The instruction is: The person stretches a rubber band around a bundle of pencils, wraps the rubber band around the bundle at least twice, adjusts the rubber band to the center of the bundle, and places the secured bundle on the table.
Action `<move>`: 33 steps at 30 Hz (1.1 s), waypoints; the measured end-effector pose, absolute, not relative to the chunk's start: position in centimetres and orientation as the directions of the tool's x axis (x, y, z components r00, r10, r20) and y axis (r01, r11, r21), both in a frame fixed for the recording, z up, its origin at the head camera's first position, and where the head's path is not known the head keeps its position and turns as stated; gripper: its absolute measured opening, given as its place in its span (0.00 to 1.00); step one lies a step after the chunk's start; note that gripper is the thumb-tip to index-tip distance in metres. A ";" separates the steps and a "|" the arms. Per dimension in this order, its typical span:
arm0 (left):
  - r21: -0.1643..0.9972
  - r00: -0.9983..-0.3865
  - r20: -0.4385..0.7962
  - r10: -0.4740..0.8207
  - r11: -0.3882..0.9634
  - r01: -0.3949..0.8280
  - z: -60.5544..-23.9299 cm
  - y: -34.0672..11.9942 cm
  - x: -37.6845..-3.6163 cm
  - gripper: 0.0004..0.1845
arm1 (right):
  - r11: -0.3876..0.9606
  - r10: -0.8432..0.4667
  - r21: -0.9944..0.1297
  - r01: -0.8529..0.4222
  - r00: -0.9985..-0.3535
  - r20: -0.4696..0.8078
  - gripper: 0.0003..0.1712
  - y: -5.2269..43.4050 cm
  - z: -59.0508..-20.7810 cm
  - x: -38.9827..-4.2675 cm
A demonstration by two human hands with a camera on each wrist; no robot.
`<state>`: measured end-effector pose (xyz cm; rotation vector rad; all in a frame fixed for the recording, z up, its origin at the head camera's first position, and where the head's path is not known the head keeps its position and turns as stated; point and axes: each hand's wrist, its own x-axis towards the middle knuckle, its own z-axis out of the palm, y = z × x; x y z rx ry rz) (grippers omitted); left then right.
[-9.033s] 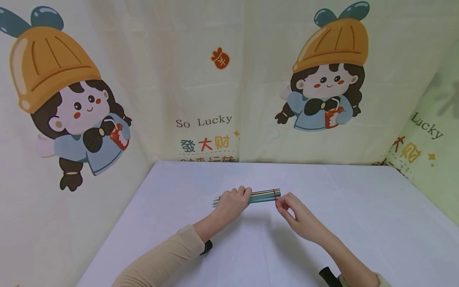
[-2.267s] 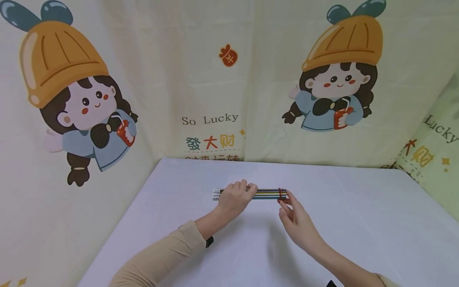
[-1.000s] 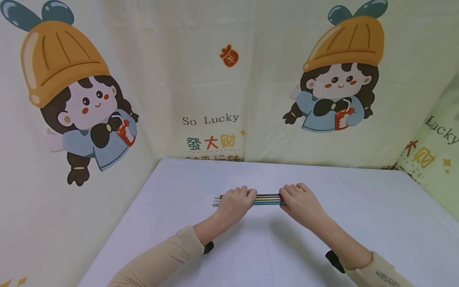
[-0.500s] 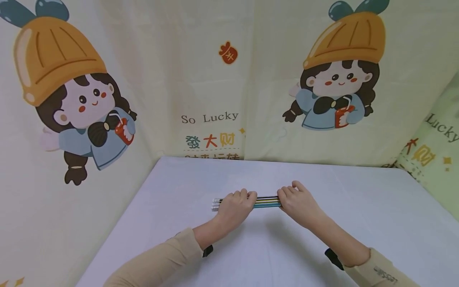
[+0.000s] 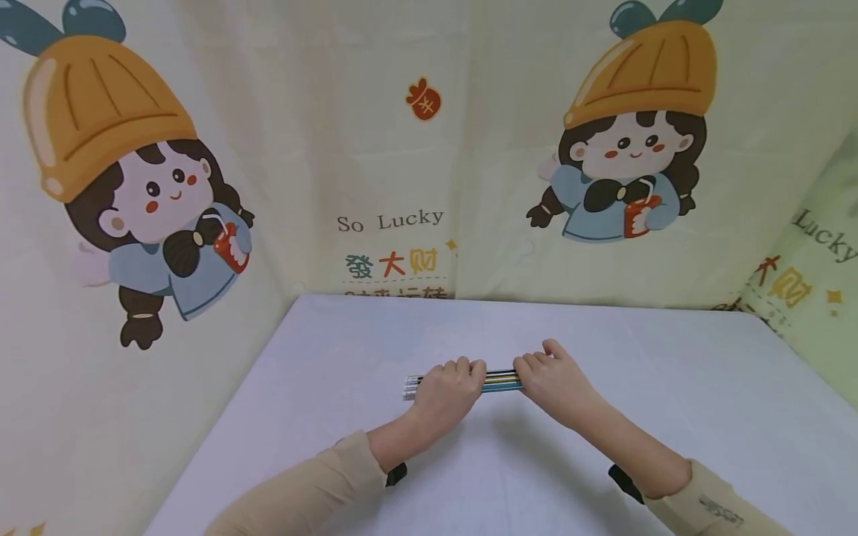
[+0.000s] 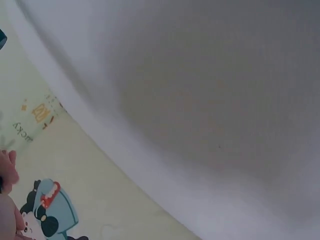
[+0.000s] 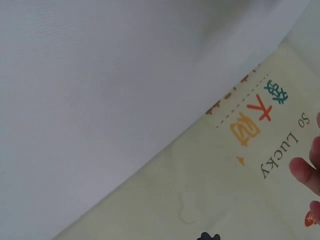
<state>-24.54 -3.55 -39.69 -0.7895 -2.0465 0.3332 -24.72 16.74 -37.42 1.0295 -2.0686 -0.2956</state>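
A bundle of thin pencils [image 5: 501, 380], striped black, yellow and teal with silvery ends, lies crosswise between the two hands, above the table. My left hand [image 5: 447, 394] grips it near the silvery end, which pokes out to the left. Around the other end curls my right hand [image 5: 559, 387], covering that tip and the red band seen there earlier. One knuckle of the right hand sticks up. Only parts of fingers [image 6: 7, 172] show at the left edge of the left wrist view. In the right wrist view, fingertips [image 7: 304, 172] enter from the right edge.
A white-covered table [image 5: 670, 387] spreads beneath both hands. Behind it hangs a cream curtain [image 5: 496, 246] printed with cartoon figures and lettering. Black wrist straps [image 5: 625, 482] show below the forearms.
The right hand pinched at the red band on the bundle's right end, then closed over that end, hiding the band. Since then both hands have drawn slightly closer together, and the bundle sits a little lower.
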 end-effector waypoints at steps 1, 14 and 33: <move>-0.510 -0.405 0.646 0.648 0.760 0.402 -39.6 -3.6 -24.6 0.07 | 0.654 -0.745 0.497 -0.571 -0.372 0.553 0.22 16.8 -37.2 -24.7; -0.506 -0.382 0.647 0.660 0.747 0.432 -39.4 -3.8 -24.9 0.09 | 0.666 -0.735 0.365 -0.651 -0.487 0.473 0.19 17.6 -36.3 -24.6; -0.536 -0.414 0.631 0.656 0.754 0.379 -40.0 -2.9 -24.2 0.06 | 0.641 -0.766 0.476 -0.602 -0.460 0.449 0.23 16.5 -37.0 -24.1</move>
